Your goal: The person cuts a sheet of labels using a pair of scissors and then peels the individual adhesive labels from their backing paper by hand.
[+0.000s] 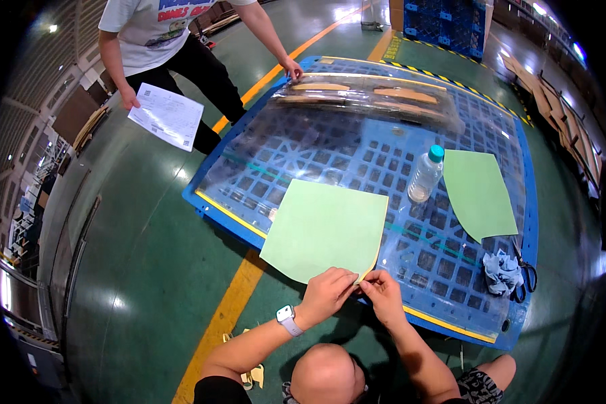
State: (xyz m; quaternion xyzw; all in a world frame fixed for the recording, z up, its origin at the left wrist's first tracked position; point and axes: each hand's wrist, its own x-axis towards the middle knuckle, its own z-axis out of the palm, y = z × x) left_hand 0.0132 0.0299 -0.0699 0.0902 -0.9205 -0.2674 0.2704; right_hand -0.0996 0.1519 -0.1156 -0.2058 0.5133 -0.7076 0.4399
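A pale green sheet with a rounded near edge lies on the near side of a blue plastic pallet, partly overhanging it. A thin yellowish strip shows along its right edge. My left hand, below a wrist with a watch, pinches the sheet's near right corner. Thumb and finger of my right hand are closed at the same corner, touching the left fingertips. Exactly what lies between the right fingertips is mostly hidden. A second green sheet rests farther right on the pallet.
The blue pallet is covered in clear film. On it are a teal-capped bottle, a crumpled blue cloth, black-handled scissors and wrapped long pieces. Another person holding a paper stands at the far left.
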